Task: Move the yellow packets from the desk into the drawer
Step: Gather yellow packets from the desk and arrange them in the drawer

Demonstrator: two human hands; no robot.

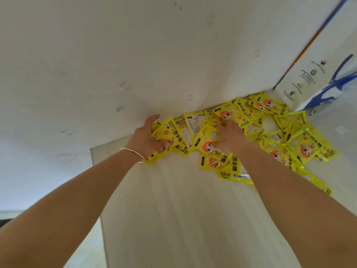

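Pale wood grain runs the length of the desk, which butts against a scuffed white wall; the person reaches across it from the near edge with both arms stretched out. To the right stands a white carton printed with blue shapes and small black marks, closing off that corner, so the heap is boxed in on two sides.

The yellow packets lie in a loose, overlapping pile along the wall and out toward the carton, faces and backs mixed, none stacked neatly. All that can be seen are on the desk; the drawer is not in view.

The left hand sits at the left end of the pile, its fingers curled round a few packets and its thumb pressing them from the near side, seemingly to gather that end. The right hand lies further in, knuckles up, thumb on a packet; its fingertips are hidden among the packets, so whether they pinch one or only press cannot be told. The two hands are apart with several packets between them, a spacing that would suit squeezing a bunch together for one lift.

A thin silver bracelet circles the left wrist.
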